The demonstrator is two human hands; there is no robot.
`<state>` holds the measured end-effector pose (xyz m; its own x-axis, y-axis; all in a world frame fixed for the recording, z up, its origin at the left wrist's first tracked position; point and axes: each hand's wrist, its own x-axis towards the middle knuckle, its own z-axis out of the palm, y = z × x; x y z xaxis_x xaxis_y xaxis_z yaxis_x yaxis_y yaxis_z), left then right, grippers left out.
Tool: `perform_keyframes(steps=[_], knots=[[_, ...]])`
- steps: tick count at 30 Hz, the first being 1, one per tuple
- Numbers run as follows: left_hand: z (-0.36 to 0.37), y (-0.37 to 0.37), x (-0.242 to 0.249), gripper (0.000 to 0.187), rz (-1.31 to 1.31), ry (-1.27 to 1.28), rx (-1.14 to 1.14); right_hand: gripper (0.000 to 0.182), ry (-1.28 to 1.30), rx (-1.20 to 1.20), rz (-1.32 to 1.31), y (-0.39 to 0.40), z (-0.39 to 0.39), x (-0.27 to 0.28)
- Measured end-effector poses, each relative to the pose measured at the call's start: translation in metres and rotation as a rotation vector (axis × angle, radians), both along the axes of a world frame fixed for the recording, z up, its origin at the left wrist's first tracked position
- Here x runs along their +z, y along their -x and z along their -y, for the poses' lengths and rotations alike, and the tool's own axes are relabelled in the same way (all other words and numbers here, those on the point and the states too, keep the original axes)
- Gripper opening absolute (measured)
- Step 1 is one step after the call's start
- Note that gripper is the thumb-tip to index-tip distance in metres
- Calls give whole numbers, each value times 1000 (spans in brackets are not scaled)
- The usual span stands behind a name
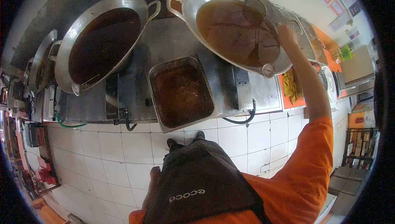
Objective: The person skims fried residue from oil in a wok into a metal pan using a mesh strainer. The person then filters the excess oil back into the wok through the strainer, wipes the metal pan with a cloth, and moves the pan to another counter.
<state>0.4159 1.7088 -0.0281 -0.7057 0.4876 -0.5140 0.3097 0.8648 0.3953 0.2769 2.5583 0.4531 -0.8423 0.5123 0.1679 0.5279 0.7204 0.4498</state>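
Note:
At the right rim of the large right wok (190,2), my right hand (286,35) is closed around what looks like the handle of a round mesh skimmer (255,10). The skimmer's ring lies over the brown oil in that wok. A dial thermometer (268,70) sits at the front rim, its stem in the oil. My left hand (155,174) hangs low beside my dark apron (197,178), away from the counter; its fingers are mostly hidden. Nothing shows in it.
A deep metal tray (153,80) with dark brown contents rests at the counter's front edge. On the left stands another wok (61,70) of dark oil with a thermometer (75,89). Wire strainers (314,33) and a yellow cloth (290,86) lie to the right.

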Motion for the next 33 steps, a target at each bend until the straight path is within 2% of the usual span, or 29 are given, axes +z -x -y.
perform_keyframes(steps=[3,6,9,12,14,15,18,21,24,27,30,33], knots=[[-5,1,8,11,128,42,95,25,86,75,26,8,-9,-15],[-14,4,11,14,43,52,67,25,176,183,77,6,-3,-18],[-13,5,16,11,-141,-107,40,29,420,299,-5,6,31,-9],[-30,14,51,7,118,-58,263,33,558,440,-31,1,57,-3],[-10,4,7,6,-169,-267,215,35,644,401,-31,-2,79,10],[-9,4,6,5,-313,-371,189,36,687,382,-30,-3,86,14],[1,13,5,5,-379,-229,-148,31,724,363,-68,-11,80,11],[2,10,-9,7,-295,-259,88,32,926,231,9,-19,94,31],[-9,25,17,11,-85,-180,-9,31,1104,-9,53,-29,107,51],[-19,34,28,14,-110,-173,-16,29,1371,-42,-144,-45,119,56],[-22,39,27,13,-89,-258,13,30,1690,-212,-290,-59,113,59],[-14,36,2,12,-151,-397,156,32,1668,-310,-357,-68,123,65]])
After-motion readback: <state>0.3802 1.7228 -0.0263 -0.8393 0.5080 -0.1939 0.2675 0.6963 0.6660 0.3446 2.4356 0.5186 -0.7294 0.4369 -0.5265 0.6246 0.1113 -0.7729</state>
